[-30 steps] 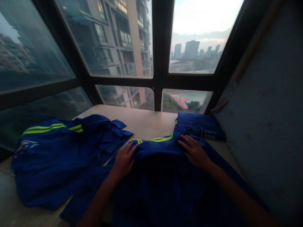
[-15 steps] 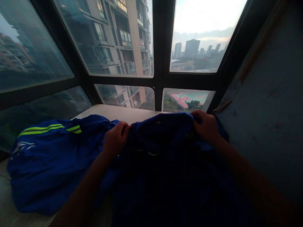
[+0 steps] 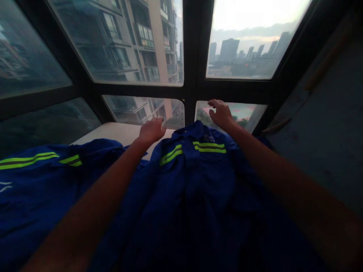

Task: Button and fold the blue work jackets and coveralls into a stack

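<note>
A dark blue work jacket (image 3: 195,181) with yellow-green reflective stripes lies spread out in front of me, its collar toward the window. White lettering shows on its chest at the right. My left hand (image 3: 153,130) hovers just left of the collar, fingers apart and holding nothing. Above the right shoulder of the jacket, my right hand (image 3: 220,112) is raised with its fingers loosely spread, also holding nothing. Another blue garment (image 3: 42,189) with matching stripes lies to the left, partly hidden behind my left forearm.
Both garments rest on a pale ledge (image 3: 116,131) below the window. A dark window frame (image 3: 194,56) stands close ahead, with buildings outside. On the right rises a light patterned wall (image 3: 317,151).
Both hands have let go of the jacket's collar and moved up toward the window. The jacket has come down flat, its striped front now showing. The view has shifted slightly.
</note>
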Action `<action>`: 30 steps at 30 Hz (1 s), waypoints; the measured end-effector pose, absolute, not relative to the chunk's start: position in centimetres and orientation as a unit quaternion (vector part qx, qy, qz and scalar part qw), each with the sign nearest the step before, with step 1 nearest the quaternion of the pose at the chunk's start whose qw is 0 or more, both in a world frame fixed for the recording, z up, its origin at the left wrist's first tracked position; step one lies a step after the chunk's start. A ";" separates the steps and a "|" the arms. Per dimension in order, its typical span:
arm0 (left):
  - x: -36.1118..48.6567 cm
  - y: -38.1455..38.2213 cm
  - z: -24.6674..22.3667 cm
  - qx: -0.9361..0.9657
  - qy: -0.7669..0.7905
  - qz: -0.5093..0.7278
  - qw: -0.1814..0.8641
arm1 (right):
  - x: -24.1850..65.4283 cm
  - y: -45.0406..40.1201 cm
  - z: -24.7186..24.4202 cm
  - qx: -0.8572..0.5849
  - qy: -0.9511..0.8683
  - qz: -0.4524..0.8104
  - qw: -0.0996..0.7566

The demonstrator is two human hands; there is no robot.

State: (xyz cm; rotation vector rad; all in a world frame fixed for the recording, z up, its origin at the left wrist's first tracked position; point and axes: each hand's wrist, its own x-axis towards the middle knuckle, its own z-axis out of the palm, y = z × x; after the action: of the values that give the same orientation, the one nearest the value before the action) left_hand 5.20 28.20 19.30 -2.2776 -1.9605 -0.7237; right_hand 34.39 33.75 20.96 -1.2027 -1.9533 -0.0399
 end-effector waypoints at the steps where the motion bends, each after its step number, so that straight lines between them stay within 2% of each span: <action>1: 5.5 26.2 17.2 -0.744 -0.631 -0.218 0.017 | 34.7 32.2 18.9 -0.480 -0.780 -0.006 0.401; 4: 6.3 18.3 10.4 -0.776 -0.608 -0.164 -0.028 | 35.9 25.1 11.8 -0.482 -0.794 0.033 0.369; 7: 6.7 9.6 4.2 -0.790 -0.583 -0.169 -0.090 | 36.7 16.0 5.7 -0.487 -0.803 0.120 0.322; 12: 6.0 0.2 -1.5 -0.785 -0.606 -0.129 -0.025 | 37.4 2.9 0.9 -0.493 -0.825 0.132 0.243; 16: 5.6 -2.4 -3.5 -0.762 -0.639 -0.104 0.019 | 38.5 -1.4 -2.4 -0.521 -0.819 0.084 0.223; 20: 5.9 -1.4 -4.1 -0.757 -0.647 -0.090 0.024 | 38.7 -1.2 -4.8 -0.532 -0.824 0.054 0.187; 23: 5.5 1.2 -3.3 -0.759 -0.645 -0.085 0.005 | 38.3 0.4 -4.7 -0.544 -0.818 0.047 0.180; 30: 4.3 4.4 -1.0 -0.777 -0.625 -0.071 -0.026 | 38.4 2.1 -3.3 -0.597 -0.771 0.038 0.221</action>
State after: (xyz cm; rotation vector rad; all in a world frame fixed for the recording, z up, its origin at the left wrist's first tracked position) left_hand 4.29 4.39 -1.02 -2.4833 -1.9953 -0.2267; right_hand 38.44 2.06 -3.26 -1.6494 -2.1310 0.1042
